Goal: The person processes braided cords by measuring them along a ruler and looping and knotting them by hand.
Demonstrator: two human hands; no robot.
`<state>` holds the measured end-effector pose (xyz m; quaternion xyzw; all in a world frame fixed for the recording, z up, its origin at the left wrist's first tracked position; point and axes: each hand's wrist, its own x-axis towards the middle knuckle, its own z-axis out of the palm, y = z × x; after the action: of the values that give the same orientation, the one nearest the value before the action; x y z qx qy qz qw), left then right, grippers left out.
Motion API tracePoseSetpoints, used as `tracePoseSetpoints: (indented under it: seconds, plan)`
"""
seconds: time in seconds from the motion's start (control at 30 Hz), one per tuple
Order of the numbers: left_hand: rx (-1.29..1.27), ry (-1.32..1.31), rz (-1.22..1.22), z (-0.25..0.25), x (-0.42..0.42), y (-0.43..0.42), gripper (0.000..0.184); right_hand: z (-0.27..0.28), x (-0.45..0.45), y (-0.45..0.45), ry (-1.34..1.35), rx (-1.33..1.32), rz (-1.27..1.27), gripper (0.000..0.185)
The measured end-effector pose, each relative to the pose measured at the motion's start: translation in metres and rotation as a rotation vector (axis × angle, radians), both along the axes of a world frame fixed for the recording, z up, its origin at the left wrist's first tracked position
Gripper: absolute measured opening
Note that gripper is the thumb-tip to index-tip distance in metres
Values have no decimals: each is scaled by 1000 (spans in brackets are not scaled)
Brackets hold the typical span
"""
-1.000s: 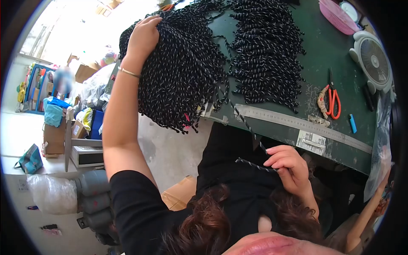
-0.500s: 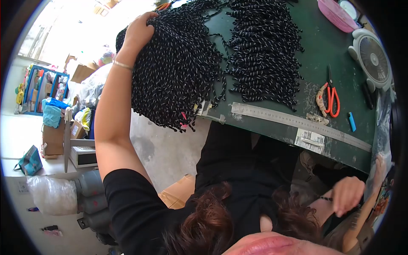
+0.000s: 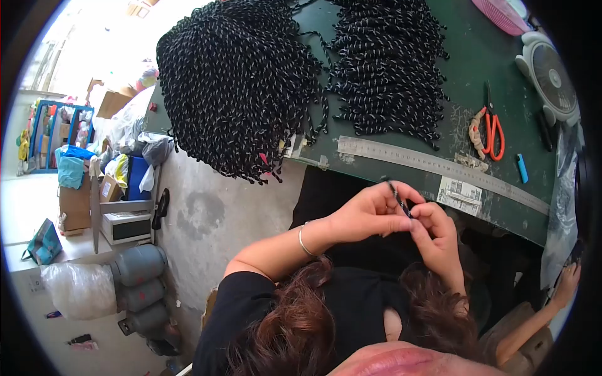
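Note:
My left hand [image 3: 376, 212], with a bangle at its wrist, holds a short black cord with white flecks [image 3: 396, 195] in front of my body, off the table's edge. My right hand [image 3: 437, 235] is closed at the cord's lower end, its fingertips meeting those of my left hand. Part of the cord is hidden between the fingers. Beyond my hands, a large heap of similar cords [image 3: 238, 88] hangs over the table's front edge. To its right lies a neater row of knotted cords [image 3: 389, 72].
On the green table [image 3: 464, 113] lie a steel ruler [image 3: 433, 168], orange-handled scissors [image 3: 494, 135] and a blue lighter-like object [image 3: 522, 168]. A grey fan [image 3: 552, 78] and pink basket [image 3: 501, 15] stand at the right. Another person's hand [image 3: 567, 282] shows at far right.
My left hand has left the cord heap and come down in front of my body with a single cord. My right hand has moved up and inward to meet it.

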<state>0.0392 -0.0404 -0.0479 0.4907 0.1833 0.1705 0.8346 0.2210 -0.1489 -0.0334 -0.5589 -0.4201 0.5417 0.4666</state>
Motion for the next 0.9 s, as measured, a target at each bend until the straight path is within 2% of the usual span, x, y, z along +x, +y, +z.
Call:
tracePoseSetpoints:
  seconds: [0.03, 0.07, 0.17, 0.23, 0.33, 0.37, 0.43, 0.47, 0.53, 0.57, 0.63, 0.67, 0.77, 0.9]
  plan:
    - [-112, -14, 59, -4, 0, -1, 26, 0, 0, 1, -70, 25, 55, 10]
    - [-118, -19, 63, -7, -3, 0, 26, 0, 0, 2, -138, 49, 111, 8]
    - [-50, -14, 215, -14, -20, 7, 11, -4, 10, 2, -277, 59, 172, 11]
    - [3, 24, 220, -15, -20, 2, 10, -5, 9, 7, -344, 60, 202, 12]
    - [109, 96, 195, -16, -16, -6, 8, -2, -10, 24, -377, 263, 114, 16]
    - [170, 100, 273, -18, -14, -8, 7, -6, -11, 30, -383, 242, 100, 16]
    - [293, 102, 432, -21, -10, -8, 8, -18, -10, 44, -523, 516, 129, 17]
    - [278, 96, 418, -21, -11, -7, 8, -17, -13, 50, -532, 498, 120, 17]
    - [726, 264, 670, -20, -19, 1, 11, -14, -23, 64, -493, 502, 51, 13]
    - [721, 266, 667, -24, -24, 7, 11, -15, -27, 71, -493, 495, 51, 13]
    - [1109, 352, 908, -32, -33, 19, 20, -21, -33, 87, -560, 571, -2, 14]
    - [1107, 356, 906, -30, -37, 22, 20, -23, -37, 92, -593, 609, -28, 15]
    - [1433, 670, 1021, -23, -44, 28, 26, -26, -51, 103, -604, 615, -13, 14]
    - [1438, 675, 990, -38, -49, 32, 32, -31, -60, 111, -671, 620, -8, 12]
